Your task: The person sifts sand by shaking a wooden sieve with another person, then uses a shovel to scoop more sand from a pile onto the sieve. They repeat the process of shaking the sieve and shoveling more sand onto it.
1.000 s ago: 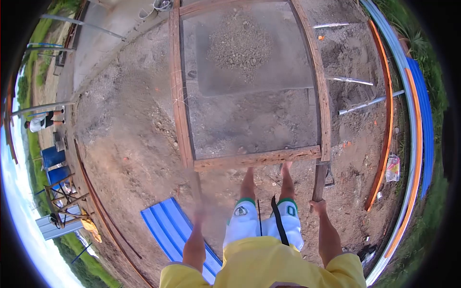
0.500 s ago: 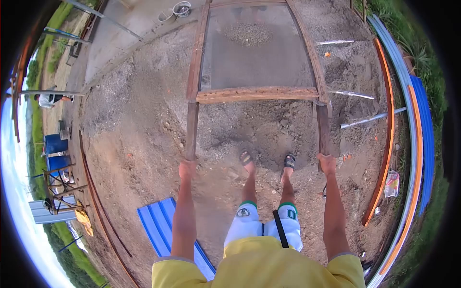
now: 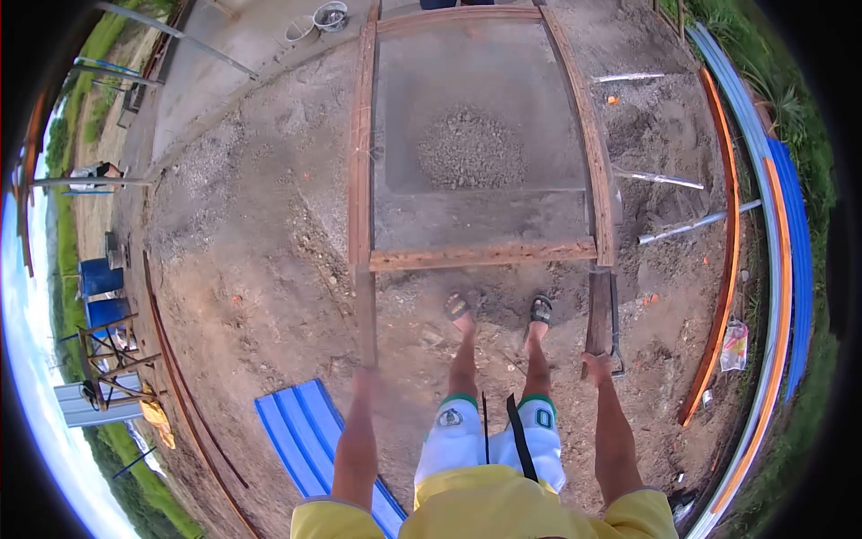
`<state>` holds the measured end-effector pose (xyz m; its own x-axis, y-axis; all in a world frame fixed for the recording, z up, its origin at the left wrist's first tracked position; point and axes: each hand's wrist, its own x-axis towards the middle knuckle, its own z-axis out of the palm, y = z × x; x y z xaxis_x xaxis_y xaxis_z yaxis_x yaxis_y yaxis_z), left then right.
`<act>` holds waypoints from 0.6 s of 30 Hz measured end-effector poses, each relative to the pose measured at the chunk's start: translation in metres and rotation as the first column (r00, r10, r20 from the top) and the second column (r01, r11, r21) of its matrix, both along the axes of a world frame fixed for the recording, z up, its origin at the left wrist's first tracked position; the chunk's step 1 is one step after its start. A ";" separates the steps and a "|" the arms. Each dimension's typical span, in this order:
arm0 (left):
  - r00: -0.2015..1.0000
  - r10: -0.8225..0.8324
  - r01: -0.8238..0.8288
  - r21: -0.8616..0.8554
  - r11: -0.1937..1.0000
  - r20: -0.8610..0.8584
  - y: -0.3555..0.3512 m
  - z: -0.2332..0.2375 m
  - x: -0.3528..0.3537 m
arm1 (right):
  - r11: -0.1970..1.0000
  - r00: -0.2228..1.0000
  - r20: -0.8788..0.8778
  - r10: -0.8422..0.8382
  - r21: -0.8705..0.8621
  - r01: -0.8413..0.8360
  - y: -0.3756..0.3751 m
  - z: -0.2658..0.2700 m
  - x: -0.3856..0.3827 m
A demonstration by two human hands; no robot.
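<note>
The right grip (image 3: 596,366) is holding the right wooden handle (image 3: 599,310), fully closed around it; the left grip (image 3: 364,382), blurred, is clasping the left wooden handle (image 3: 366,314); the wood-framed sieve (image 3: 483,256) is spanning the far middle, bearing piled gravel (image 3: 471,151); a blue corrugated sheet (image 3: 307,431) is lying near left.

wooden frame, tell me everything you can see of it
The wooden frame, a reddish-brown rectangle ahead of the person, surrounds a grey, mesh-like sheet bearing a gravel heap. Its nearest beam looks rough. Two darker handles extend back: the right hand grips one; the left hand, blurred, is at the other.
</note>
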<state>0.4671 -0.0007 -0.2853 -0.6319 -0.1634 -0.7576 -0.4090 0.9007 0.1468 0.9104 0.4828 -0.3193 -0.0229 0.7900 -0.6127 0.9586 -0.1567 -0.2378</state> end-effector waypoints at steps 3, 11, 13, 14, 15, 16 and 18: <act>0.986 -0.159 0.158 -0.025 0.987 -0.058 0.132 0.088 -0.116 | 0.989 0.993 0.025 0.117 0.087 -0.119 0.074 0.074 -0.145; 0.951 -0.267 0.242 -0.161 0.957 -0.157 0.072 0.041 -0.070 | 0.985 0.993 0.048 0.108 0.129 -0.114 0.063 0.067 -0.089; 0.980 -0.153 0.141 -0.101 0.985 -0.125 -0.001 -0.002 -0.001 | 0.998 0.998 0.050 0.029 0.060 -0.032 0.010 0.066 -0.035; 0.997 -0.077 0.076 -0.081 0.994 -0.005 -0.028 0.003 0.032 | 0.993 0.998 -0.024 -0.066 -0.095 0.063 -0.011 0.021 0.026; 0.997 -0.071 0.072 -0.090 0.993 0.015 -0.059 0.004 0.066 | 0.984 0.984 -0.114 -0.134 -0.135 0.119 -0.040 0.031 0.054; 0.998 -0.064 0.065 -0.086 0.994 0.020 -0.069 -0.003 0.080 | 0.971 0.956 -0.214 -0.203 -0.167 0.169 -0.051 0.040 0.059; 0.985 -0.043 0.046 -0.011 0.999 0.166 -0.070 0.025 0.093 | 0.941 0.943 -0.181 -0.278 -0.247 0.230 -0.063 0.070 0.063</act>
